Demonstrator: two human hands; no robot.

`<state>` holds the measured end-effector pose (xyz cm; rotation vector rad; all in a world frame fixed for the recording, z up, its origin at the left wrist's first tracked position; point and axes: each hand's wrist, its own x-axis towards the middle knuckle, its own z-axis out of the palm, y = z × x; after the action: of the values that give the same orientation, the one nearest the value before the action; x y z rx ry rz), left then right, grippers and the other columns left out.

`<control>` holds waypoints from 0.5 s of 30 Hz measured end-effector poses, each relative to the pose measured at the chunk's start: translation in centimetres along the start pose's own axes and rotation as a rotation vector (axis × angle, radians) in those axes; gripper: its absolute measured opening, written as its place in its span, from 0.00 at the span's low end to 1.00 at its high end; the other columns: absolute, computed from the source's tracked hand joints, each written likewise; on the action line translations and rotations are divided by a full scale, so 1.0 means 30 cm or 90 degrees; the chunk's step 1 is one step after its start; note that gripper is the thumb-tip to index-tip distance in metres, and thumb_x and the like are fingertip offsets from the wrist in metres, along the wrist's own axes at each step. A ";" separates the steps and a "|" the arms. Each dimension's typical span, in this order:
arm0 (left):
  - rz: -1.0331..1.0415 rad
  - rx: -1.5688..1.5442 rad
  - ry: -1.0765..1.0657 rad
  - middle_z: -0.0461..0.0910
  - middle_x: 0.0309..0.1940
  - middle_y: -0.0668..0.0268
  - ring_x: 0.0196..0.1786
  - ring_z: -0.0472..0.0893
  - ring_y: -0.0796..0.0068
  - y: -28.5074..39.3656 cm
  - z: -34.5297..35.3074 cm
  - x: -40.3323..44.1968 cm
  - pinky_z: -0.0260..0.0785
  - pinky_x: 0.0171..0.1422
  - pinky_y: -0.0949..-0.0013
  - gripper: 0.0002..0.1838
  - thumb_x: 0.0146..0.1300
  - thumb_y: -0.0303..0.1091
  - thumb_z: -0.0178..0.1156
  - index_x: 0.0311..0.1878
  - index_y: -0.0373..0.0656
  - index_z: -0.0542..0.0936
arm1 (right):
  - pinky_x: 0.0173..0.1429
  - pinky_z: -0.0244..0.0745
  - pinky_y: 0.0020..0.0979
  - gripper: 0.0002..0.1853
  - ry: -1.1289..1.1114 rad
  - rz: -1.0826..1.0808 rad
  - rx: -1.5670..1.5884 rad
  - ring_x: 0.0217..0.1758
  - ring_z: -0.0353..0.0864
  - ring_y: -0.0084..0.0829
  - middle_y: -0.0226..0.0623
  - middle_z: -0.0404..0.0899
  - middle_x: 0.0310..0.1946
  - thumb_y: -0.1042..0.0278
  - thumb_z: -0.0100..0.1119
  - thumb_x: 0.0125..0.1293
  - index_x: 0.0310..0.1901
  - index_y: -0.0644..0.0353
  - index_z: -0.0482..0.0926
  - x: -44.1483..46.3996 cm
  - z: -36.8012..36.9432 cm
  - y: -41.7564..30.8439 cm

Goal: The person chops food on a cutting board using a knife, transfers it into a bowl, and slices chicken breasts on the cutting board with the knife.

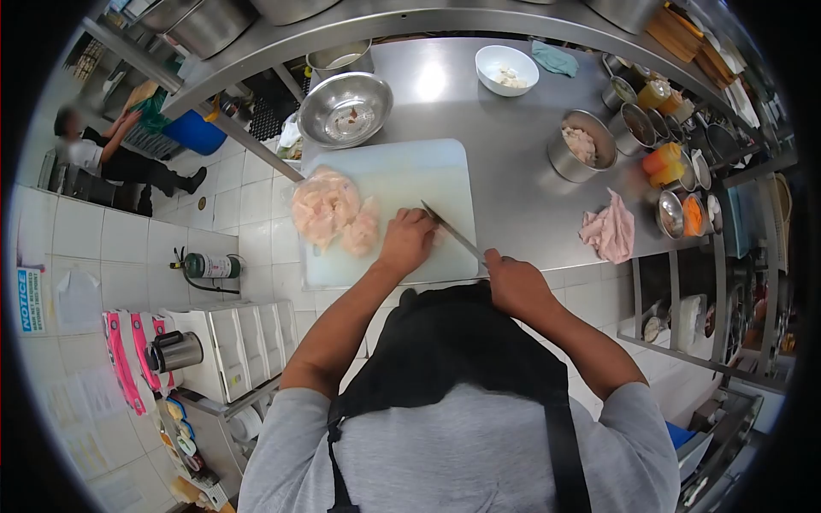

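Observation:
A white cutting board (pixel 390 171) lies on the steel table, with a pile of raw pale pink meat (pixel 327 208) on its left half. My left hand (pixel 409 239) rests on the board right of the pile, fingers bent together over a small piece of meat (pixel 440 236). What is under the fingers is hidden. My right hand (pixel 520 285) is closed round the handle of a knife (pixel 455 232). The blade points up and left across the board, its tip close beyond my left fingers.
A steel bowl (pixel 345 109) stands behind the board, a white bowl (pixel 507 71) farther right. Rightward are a pot of meat (pixel 582 146), a pink cloth (pixel 608 227) and sauce bottles (pixel 661 157). A steel shelf (pixel 410 21) crosses above. Another person (pixel 111 154) sits far left.

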<state>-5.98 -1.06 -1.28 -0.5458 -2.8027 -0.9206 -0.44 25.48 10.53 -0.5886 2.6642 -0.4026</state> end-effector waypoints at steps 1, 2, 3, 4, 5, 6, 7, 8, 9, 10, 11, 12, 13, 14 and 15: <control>0.000 -0.007 -0.007 0.83 0.48 0.63 0.56 0.79 0.49 -0.005 -0.002 0.001 0.76 0.60 0.49 0.12 0.63 0.26 0.67 0.49 0.48 0.90 | 0.46 0.85 0.55 0.12 -0.001 -0.002 -0.001 0.39 0.89 0.59 0.56 0.85 0.36 0.77 0.53 0.69 0.52 0.67 0.73 0.004 -0.002 0.001; 0.001 -0.014 -0.015 0.83 0.48 0.63 0.57 0.79 0.49 -0.008 -0.003 0.002 0.76 0.60 0.49 0.12 0.63 0.26 0.67 0.49 0.48 0.91 | 0.46 0.85 0.55 0.12 0.008 -0.008 -0.002 0.39 0.89 0.59 0.56 0.85 0.36 0.77 0.53 0.69 0.53 0.67 0.72 0.012 0.006 0.002; -0.005 -0.009 -0.024 0.83 0.49 0.63 0.58 0.79 0.49 -0.009 -0.003 0.001 0.76 0.60 0.49 0.13 0.63 0.26 0.68 0.50 0.48 0.91 | 0.46 0.85 0.55 0.11 0.017 -0.015 -0.002 0.39 0.89 0.59 0.56 0.85 0.36 0.77 0.53 0.70 0.53 0.67 0.72 0.025 0.025 0.006; -0.011 -0.004 -0.034 0.83 0.50 0.63 0.59 0.79 0.49 0.000 -0.011 0.003 0.76 0.60 0.49 0.13 0.63 0.27 0.68 0.50 0.49 0.91 | 0.46 0.85 0.55 0.11 0.026 -0.021 -0.003 0.38 0.89 0.60 0.56 0.85 0.36 0.77 0.52 0.70 0.53 0.67 0.72 0.039 0.046 0.011; -0.017 0.002 -0.043 0.83 0.51 0.63 0.60 0.78 0.49 0.007 -0.017 0.003 0.76 0.61 0.49 0.14 0.63 0.27 0.68 0.51 0.49 0.91 | 0.45 0.84 0.55 0.11 0.034 -0.023 -0.002 0.38 0.89 0.59 0.56 0.85 0.36 0.77 0.52 0.70 0.53 0.67 0.72 0.062 0.066 0.009; -0.024 0.013 -0.054 0.83 0.52 0.63 0.60 0.78 0.49 0.014 -0.021 0.004 0.76 0.61 0.48 0.14 0.63 0.27 0.68 0.51 0.49 0.91 | 0.45 0.84 0.55 0.11 0.043 -0.024 -0.001 0.38 0.89 0.59 0.56 0.85 0.35 0.77 0.51 0.71 0.53 0.66 0.72 0.099 0.086 0.000; -0.029 0.025 -0.066 0.83 0.52 0.63 0.61 0.78 0.49 0.021 -0.023 0.004 0.76 0.61 0.48 0.15 0.63 0.27 0.68 0.52 0.50 0.91 | 0.45 0.84 0.55 0.11 0.055 -0.025 0.001 0.38 0.89 0.59 0.56 0.85 0.35 0.77 0.51 0.71 0.53 0.66 0.72 0.137 0.100 -0.010; -0.034 0.038 -0.078 0.82 0.53 0.63 0.61 0.78 0.49 0.025 -0.028 0.005 0.76 0.61 0.48 0.15 0.63 0.27 0.67 0.53 0.50 0.91 | 0.45 0.84 0.56 0.11 0.050 -0.026 -0.001 0.38 0.89 0.59 0.56 0.86 0.35 0.77 0.51 0.71 0.53 0.66 0.72 0.177 0.110 -0.018; -0.029 0.038 -0.069 0.83 0.53 0.63 0.61 0.78 0.49 0.025 -0.032 0.004 0.76 0.61 0.48 0.15 0.63 0.27 0.68 0.52 0.49 0.91 | 0.45 0.84 0.56 0.10 0.045 -0.026 -0.002 0.38 0.89 0.59 0.56 0.86 0.35 0.77 0.51 0.72 0.53 0.66 0.72 0.219 0.114 -0.024; -0.022 0.036 -0.062 0.83 0.52 0.62 0.60 0.78 0.49 0.023 -0.032 0.002 0.75 0.61 0.48 0.14 0.63 0.27 0.68 0.52 0.49 0.91 | 0.45 0.84 0.56 0.10 0.040 -0.025 -0.002 0.38 0.89 0.59 0.56 0.86 0.35 0.77 0.51 0.72 0.53 0.66 0.72 0.243 0.106 -0.031; -0.014 0.034 -0.055 0.83 0.52 0.62 0.59 0.79 0.48 0.022 -0.028 -0.002 0.75 0.62 0.48 0.14 0.63 0.27 0.68 0.51 0.48 0.91 | 0.45 0.84 0.56 0.10 0.036 -0.024 0.001 0.38 0.89 0.59 0.56 0.86 0.35 0.77 0.52 0.72 0.53 0.66 0.72 0.251 0.093 -0.028; -0.018 0.021 -0.032 0.83 0.51 0.62 0.59 0.79 0.48 0.016 -0.018 -0.010 0.75 0.62 0.48 0.13 0.63 0.27 0.68 0.50 0.47 0.90 | 0.45 0.84 0.56 0.11 0.033 -0.023 0.003 0.38 0.89 0.59 0.56 0.87 0.35 0.77 0.52 0.72 0.53 0.66 0.72 0.256 0.075 -0.023; -0.024 0.007 -0.008 0.83 0.51 0.61 0.58 0.79 0.48 0.004 -0.001 -0.023 0.75 0.62 0.48 0.12 0.63 0.27 0.69 0.49 0.46 0.90 | 0.45 0.84 0.56 0.11 0.029 -0.024 0.002 0.38 0.89 0.59 0.56 0.87 0.35 0.76 0.53 0.72 0.53 0.66 0.72 0.254 0.051 -0.024; -0.032 -0.007 0.018 0.84 0.50 0.61 0.57 0.79 0.47 -0.006 0.006 -0.027 0.75 0.62 0.48 0.11 0.62 0.27 0.69 0.49 0.45 0.90 | 0.45 0.84 0.56 0.11 0.031 -0.032 -0.002 0.38 0.89 0.59 0.56 0.87 0.35 0.76 0.53 0.72 0.53 0.66 0.72 0.231 0.026 -0.028; -0.019 -0.002 0.033 0.84 0.50 0.61 0.57 0.79 0.47 -0.021 0.014 -0.030 0.75 0.62 0.48 0.11 0.62 0.27 0.69 0.48 0.45 0.89 | 0.45 0.84 0.56 0.11 0.031 -0.039 -0.007 0.38 0.89 0.59 0.56 0.87 0.35 0.76 0.54 0.72 0.53 0.66 0.72 0.185 0.003 -0.031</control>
<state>-5.41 -1.54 -2.18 -0.4751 -2.7700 -0.9305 -4.73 22.15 9.10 -0.6733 2.7020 -0.4259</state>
